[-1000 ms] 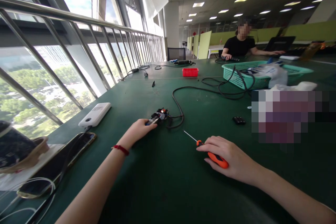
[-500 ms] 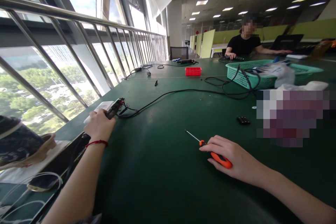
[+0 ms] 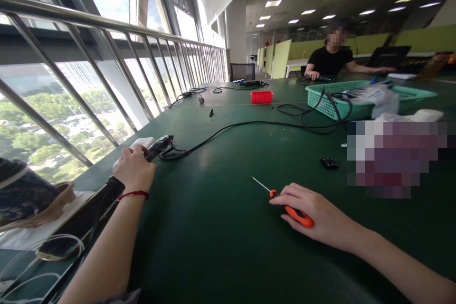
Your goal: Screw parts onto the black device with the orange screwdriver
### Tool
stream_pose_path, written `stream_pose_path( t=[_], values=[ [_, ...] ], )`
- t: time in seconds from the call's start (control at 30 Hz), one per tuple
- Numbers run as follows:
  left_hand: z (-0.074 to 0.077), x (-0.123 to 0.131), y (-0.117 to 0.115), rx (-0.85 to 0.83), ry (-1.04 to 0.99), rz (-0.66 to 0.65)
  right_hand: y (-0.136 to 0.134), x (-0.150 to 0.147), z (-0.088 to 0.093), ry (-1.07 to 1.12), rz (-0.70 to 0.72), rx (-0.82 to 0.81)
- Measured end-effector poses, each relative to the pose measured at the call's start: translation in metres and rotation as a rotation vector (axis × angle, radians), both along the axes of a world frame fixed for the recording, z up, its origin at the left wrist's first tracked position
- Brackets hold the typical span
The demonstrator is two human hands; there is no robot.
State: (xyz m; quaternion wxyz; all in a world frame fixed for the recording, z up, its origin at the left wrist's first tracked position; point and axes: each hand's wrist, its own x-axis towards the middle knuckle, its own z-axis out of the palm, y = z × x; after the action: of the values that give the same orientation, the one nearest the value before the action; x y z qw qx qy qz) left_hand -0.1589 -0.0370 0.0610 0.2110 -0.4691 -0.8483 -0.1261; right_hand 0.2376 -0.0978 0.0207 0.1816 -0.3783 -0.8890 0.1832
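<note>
My left hand (image 3: 133,170) is closed around a long black handheld device (image 3: 158,147), near the table's left edge. Bare wires show at the device's far end, where a black cord (image 3: 228,127) trails off across the table. Its near end sticks out below my wrist. Partly behind my fingers lies a white box-like object (image 3: 143,142). On the right, my right hand (image 3: 309,209) rests over an orange-and-black screwdriver (image 3: 298,216), fingers curled on its handle. The thin shaft points forward and left, along the tabletop.
A small black part (image 3: 329,163) lies beyond my right hand. Farther back are a red tray (image 3: 261,97) and a green basket (image 3: 329,104) with cables and bags. A blurred-out bag (image 3: 395,156) sits right. Across the table a person (image 3: 329,62) sits. A metal railing (image 3: 107,26) runs left.
My left hand has tilted the black device slightly; its wired end has shifted a little right and more of its near end shows. My right hand and the screwdriver stay put.
</note>
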Motion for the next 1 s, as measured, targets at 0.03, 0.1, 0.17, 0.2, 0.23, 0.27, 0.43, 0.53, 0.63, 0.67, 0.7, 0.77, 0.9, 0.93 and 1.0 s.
stream_pose_path(
  t=[0.03, 0.1, 0.17, 0.2, 0.23, 0.27, 0.43, 0.53, 0.63, 0.67, 0.7, 0.77, 0.9, 0.93, 1.0],
  values=[
    [0.001, 0.001, 0.000, 0.021, 0.027, -0.012, 0.000, 0.000, 0.000, 0.003, 0.003, 0.004],
    [0.003, 0.005, -0.001, 0.062, 0.076, -0.035, 0.000, -0.001, -0.002, 0.017, -0.004, 0.019],
    [0.005, 0.011, 0.000, 0.111, 0.124, -0.072, 0.002, -0.003, -0.006, 0.054, -0.046, 0.036],
    [0.005, 0.016, 0.001, 0.137, 0.147, -0.100, 0.003, -0.003, -0.008, 0.086, -0.081, 0.037],
    [0.005, 0.021, 0.003, 0.161, 0.166, -0.136, 0.004, -0.004, -0.010, 0.126, -0.124, 0.037],
    [0.005, 0.028, 0.004, 0.182, 0.181, -0.179, 0.006, -0.005, -0.012, 0.169, -0.174, 0.038],
    [-0.010, 0.081, 0.008, 0.176, 0.145, -0.531, 0.014, -0.003, -0.019, 0.339, -0.412, 0.107],
    [-0.023, 0.119, 0.004, 0.069, 0.020, -0.854, 0.014, -0.001, -0.019, 0.409, -0.519, 0.145],
    [-0.033, 0.148, -0.001, 0.011, -0.020, -1.159, 0.012, 0.000, -0.018, 0.441, -0.579, 0.166],
    [-0.035, 0.154, -0.002, 0.022, -0.002, -1.199, 0.012, 0.000, -0.017, 0.439, -0.584, 0.167],
    [-0.036, 0.158, -0.003, 0.040, 0.025, -1.205, 0.012, 0.000, -0.017, 0.435, -0.586, 0.168],
    [-0.037, 0.160, -0.003, 0.076, 0.068, -1.146, 0.012, 0.000, -0.018, 0.418, -0.576, 0.161],
    [-0.035, 0.146, 0.004, 0.069, 0.104, -0.966, 0.014, 0.000, -0.020, 0.338, -0.514, 0.102],
    [-0.035, 0.138, 0.008, 0.059, 0.106, -0.916, 0.014, 0.000, -0.020, 0.315, -0.503, 0.081],
    [-0.035, 0.116, 0.016, 0.032, 0.095, -0.798, 0.014, 0.000, -0.019, 0.275, -0.493, 0.051]
  ],
)
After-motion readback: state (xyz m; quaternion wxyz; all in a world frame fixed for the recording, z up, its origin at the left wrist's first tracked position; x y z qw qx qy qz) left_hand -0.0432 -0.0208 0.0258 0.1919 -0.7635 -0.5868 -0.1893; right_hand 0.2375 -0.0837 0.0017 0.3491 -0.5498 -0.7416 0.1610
